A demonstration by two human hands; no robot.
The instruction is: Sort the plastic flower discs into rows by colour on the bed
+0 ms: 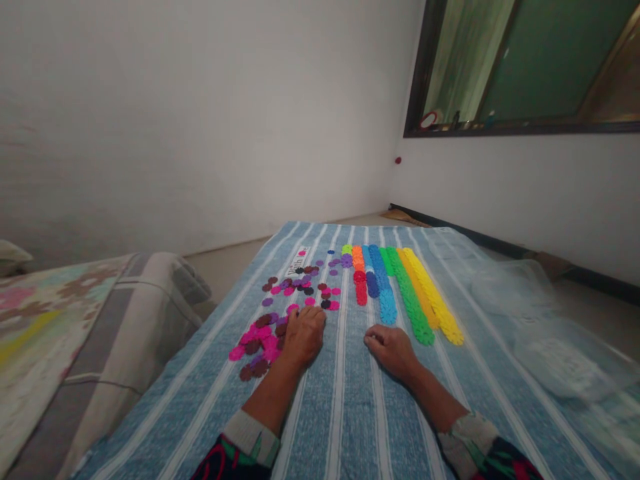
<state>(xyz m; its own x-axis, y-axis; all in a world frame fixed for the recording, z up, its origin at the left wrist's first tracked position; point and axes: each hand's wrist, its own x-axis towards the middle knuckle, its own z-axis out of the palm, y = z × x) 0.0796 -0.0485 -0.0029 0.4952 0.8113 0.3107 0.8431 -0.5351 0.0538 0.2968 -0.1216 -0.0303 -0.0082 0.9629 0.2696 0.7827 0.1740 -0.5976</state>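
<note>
My left hand rests at the right edge of a loose pile of pink, brown and purple plastic snowflake discs. Its fingers curl downward, and whatever they hold, if anything, is hidden. On the cloth to the right, my right hand lies with fingers folded in and thumb against them; I cannot see what is inside. Just beyond it are overlapping rows of discs: a light blue row, a green row, a yellow row and a short red row. More scattered discs lie beyond my left hand.
A blue-and-white striped cloth covers the surface. Clear plastic bags or containers sit along the right side. To the left stands a piece of furniture with a grey striped cover. A white wall rises behind.
</note>
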